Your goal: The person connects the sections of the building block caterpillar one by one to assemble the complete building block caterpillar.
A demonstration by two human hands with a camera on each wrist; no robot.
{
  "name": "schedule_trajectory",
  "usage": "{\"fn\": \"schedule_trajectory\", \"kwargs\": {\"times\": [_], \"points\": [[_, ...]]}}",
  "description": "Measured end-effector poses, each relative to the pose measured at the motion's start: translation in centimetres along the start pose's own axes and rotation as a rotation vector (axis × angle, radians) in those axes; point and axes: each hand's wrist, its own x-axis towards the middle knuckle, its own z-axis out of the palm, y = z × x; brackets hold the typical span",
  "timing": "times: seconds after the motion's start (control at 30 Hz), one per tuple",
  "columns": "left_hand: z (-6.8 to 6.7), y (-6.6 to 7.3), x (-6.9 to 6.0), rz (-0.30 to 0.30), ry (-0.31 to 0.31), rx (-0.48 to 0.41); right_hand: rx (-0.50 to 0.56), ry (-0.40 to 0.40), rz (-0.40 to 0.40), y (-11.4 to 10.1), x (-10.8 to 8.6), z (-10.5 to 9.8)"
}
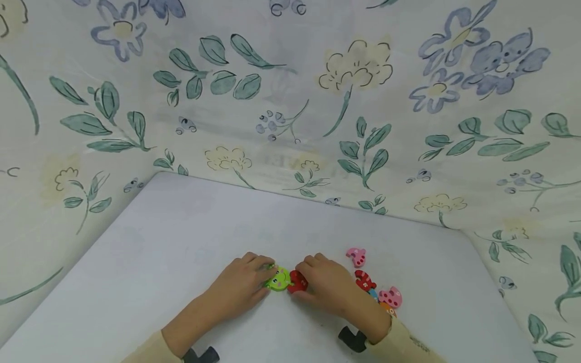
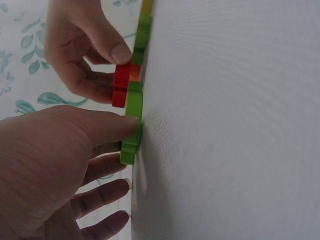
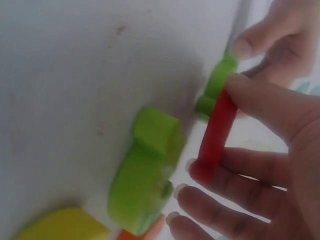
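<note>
My left hand (image 1: 240, 283) holds the edge of a green smiling-face puzzle piece (image 1: 279, 280) low at the white table, thumb on one side. To its right, my right hand (image 1: 328, 285) pinches a red puzzle piece (image 1: 297, 282) marked with a number between thumb and fingers. In the left wrist view the red piece (image 2: 120, 86) sits slightly higher off the table than the green face piece (image 2: 133, 107), right beside it. Whether the two are joined cannot be told. Another green piece (image 3: 145, 172) lies near my right fingers in the right wrist view.
Right of my right hand lie a pink piece (image 1: 357, 256), a red striped piece (image 1: 365, 280), a second pink piece (image 1: 391, 297) and an orange one (image 1: 388, 308). A yellow piece (image 3: 65, 226) shows in the right wrist view. Flowered cloth (image 1: 290, 101) stands around the white table (image 1: 204, 217).
</note>
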Motion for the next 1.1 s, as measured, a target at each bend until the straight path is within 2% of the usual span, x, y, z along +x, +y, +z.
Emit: {"fn": "schedule_trajectory", "kwargs": {"times": [0.33,0.7,0.93,1.1], "points": [[0.2,0.0,0.0,-0.007,0.006,-0.015,-0.005,0.018,0.017,-0.2,0.6,0.3],[0.0,0.1,0.1,-0.011,-0.009,-0.036,-0.03,-0.021,0.027,-0.2,0.6,0.6],[-0.1,-0.7,0.0,-0.06,-0.057,-0.068,-0.034,-0.04,0.047,-1.1,0.9,0.3],[0.1,-1.0,0.1,-0.073,-0.046,-0.092,-0.029,-0.044,0.059,-0.8,0.9,0.5]]}}
